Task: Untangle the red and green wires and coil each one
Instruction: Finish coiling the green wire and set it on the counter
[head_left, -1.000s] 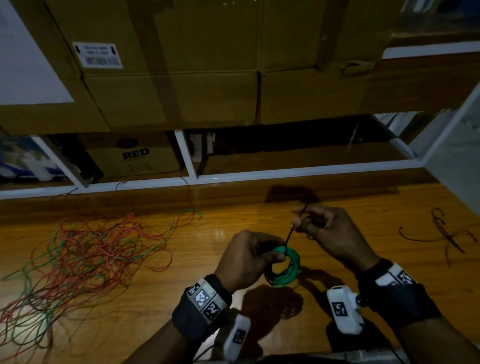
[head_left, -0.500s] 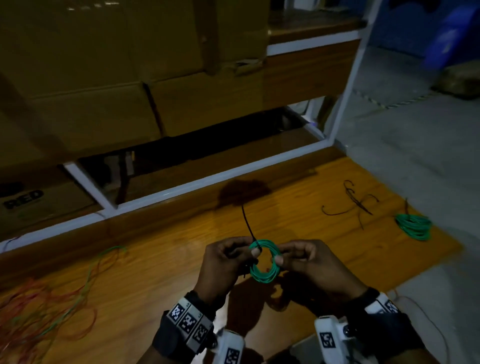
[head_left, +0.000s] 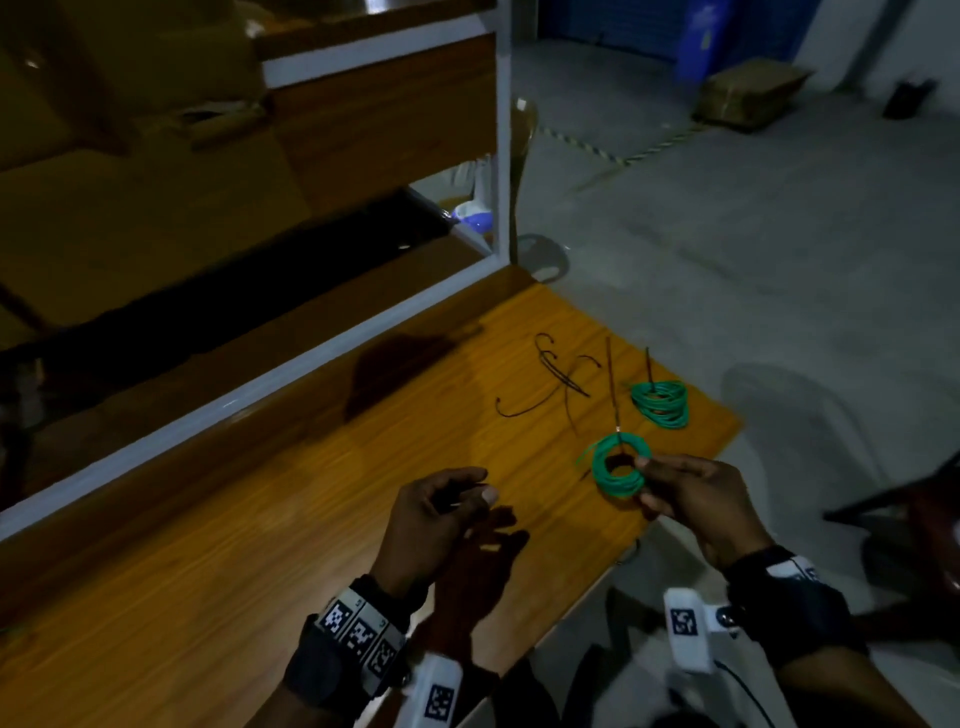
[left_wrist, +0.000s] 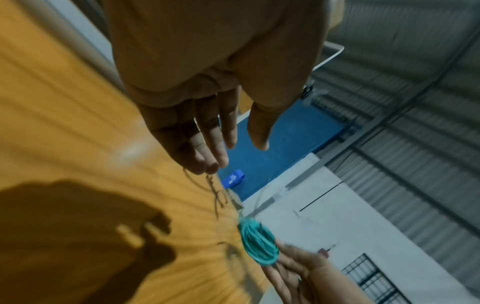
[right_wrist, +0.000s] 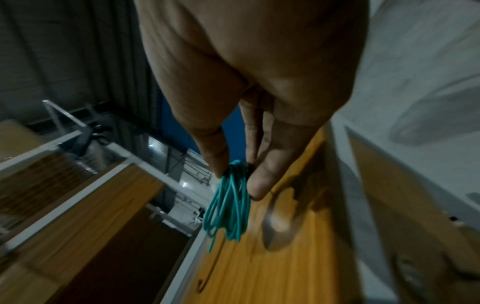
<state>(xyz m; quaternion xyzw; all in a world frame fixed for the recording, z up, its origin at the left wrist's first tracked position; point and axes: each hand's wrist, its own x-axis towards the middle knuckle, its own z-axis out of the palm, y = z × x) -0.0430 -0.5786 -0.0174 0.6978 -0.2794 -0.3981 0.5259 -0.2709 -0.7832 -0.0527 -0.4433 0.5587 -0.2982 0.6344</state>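
Note:
My right hand (head_left: 649, 480) pinches a small green wire coil (head_left: 618, 465) by its rim, held above the right part of the wooden table (head_left: 260, 545). A dark tie sticks up from the coil. The right wrist view shows thumb and fingers squeezing the green coil (right_wrist: 228, 201) edge-on. My left hand (head_left: 467, 493) hovers to the left of it, fingers loose and holding nothing; the left wrist view shows its straight fingers (left_wrist: 218, 139) and the green coil (left_wrist: 258, 244) beyond. A second green coil (head_left: 661, 402) lies near the table's far right corner.
Several dark tie wires (head_left: 556, 379) lie on the table beside the second coil. A white-framed shelf (head_left: 498, 156) with cardboard boxes stands behind the table. Grey floor lies past the table's right edge (head_left: 691, 493), and a dark chair (head_left: 914, 519) stands at right.
My left hand has let go of the coil and drawn back left. The right hand has carried the coil to the right, towards the other green coil. The view has swung right.

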